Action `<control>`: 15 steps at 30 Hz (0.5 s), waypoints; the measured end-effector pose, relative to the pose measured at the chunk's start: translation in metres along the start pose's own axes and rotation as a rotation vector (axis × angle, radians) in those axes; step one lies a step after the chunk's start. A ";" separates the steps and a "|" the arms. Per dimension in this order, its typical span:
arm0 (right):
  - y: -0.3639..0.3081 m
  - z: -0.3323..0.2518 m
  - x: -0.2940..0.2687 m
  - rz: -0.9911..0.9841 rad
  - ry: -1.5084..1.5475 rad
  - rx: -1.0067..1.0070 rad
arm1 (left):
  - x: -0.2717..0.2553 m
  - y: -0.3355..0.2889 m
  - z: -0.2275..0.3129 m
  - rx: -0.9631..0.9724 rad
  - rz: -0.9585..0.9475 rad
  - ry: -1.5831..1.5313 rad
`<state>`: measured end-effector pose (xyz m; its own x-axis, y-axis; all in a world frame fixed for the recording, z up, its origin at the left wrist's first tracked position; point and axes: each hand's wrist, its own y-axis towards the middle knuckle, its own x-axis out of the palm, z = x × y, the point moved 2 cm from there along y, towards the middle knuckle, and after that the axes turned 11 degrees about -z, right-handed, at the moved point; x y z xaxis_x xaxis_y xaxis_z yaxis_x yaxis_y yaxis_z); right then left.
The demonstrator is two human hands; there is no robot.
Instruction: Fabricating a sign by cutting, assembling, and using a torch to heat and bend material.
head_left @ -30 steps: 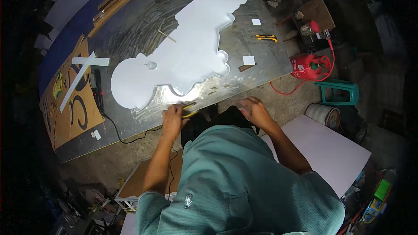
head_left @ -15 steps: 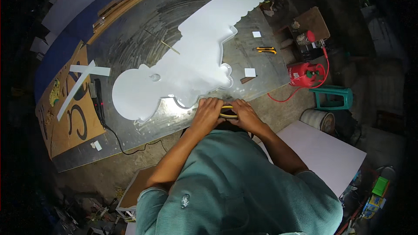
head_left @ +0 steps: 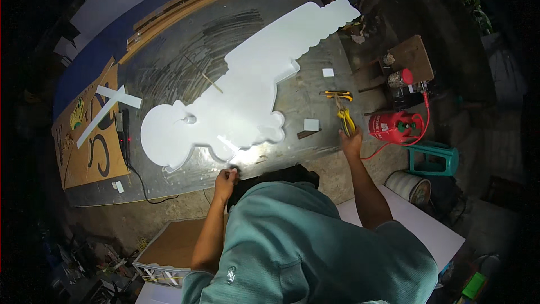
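Note:
My right hand (head_left: 351,143) is closed round the yellow handles of a pair of pliers (head_left: 345,121), their jaws pointing away from me beside a yellow-and-black utility knife (head_left: 338,96). At the table's near edge, my left hand (head_left: 226,181) has its fingers curled together; whether anything small is in them is hidden. Across the metal-topped table (head_left: 174,73) lies a large white cut-out shape (head_left: 242,95) with raised edging along part of its outline. A narrow white strip (head_left: 228,145) rests at its near side, not far from my left hand.
Small white squares (head_left: 311,125) lie right of the cut-out. A corded black tool (head_left: 125,135) and crossed white strips (head_left: 109,110) are by a brown board (head_left: 93,155) at left. Beyond the table's right edge stand a red gas cylinder (head_left: 391,126) and a green stool (head_left: 433,159).
My hands have parted. The right one has carried the pliers rightward to beside the knife; the left has moved left along the table's edge. The view has shifted slightly.

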<state>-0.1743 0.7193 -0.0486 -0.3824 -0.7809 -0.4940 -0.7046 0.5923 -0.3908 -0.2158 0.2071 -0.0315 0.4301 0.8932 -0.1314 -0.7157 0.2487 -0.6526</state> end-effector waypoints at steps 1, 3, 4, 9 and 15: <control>0.023 -0.006 -0.005 0.057 -0.201 -0.073 | 0.009 0.003 -0.006 -0.151 0.024 -0.100; 0.061 -0.022 -0.013 0.109 -0.402 -0.144 | 0.026 0.014 -0.007 -0.179 0.009 -0.291; 0.077 -0.032 -0.015 0.088 -0.463 -0.182 | 0.031 0.019 -0.008 -0.232 0.054 -0.355; 0.134 -0.075 -0.015 0.058 -0.560 -0.217 | 0.039 0.050 -0.020 -0.271 0.218 -0.463; 0.205 -0.066 -0.017 0.149 -0.454 -0.073 | 0.036 0.062 -0.027 -0.276 0.316 -0.444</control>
<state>-0.3514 0.8408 -0.0686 -0.1945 -0.5131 -0.8360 -0.7080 0.6633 -0.2424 -0.2299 0.2448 -0.0974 -0.0928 0.9936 -0.0647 -0.5769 -0.1066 -0.8098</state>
